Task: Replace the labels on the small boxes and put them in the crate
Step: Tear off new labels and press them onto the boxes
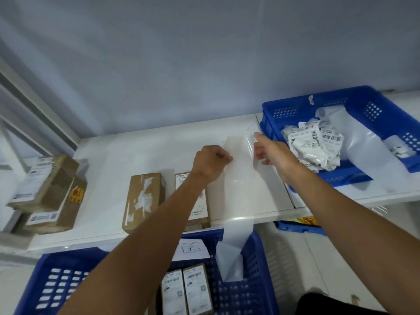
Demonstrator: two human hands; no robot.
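- Head view: I see the table (136,155) with a blue bin (284,108) of crumpled labels at its far right corner.
- The crate (256,292) sits below the near edge and holds two labelled boxes (196,289).
- A label strip (238,196) hangs over that edge into the crate.
- A stripped box (143,198) lies by the near edge.
- The left hand (212,161) pinches the strip.
- The right hand (275,153) touches it, but I cannot tell its grip.

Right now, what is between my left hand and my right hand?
In the head view, a glossy white backing strip spans the gap: the left hand pinches its left edge, the right hand touches its right edge.
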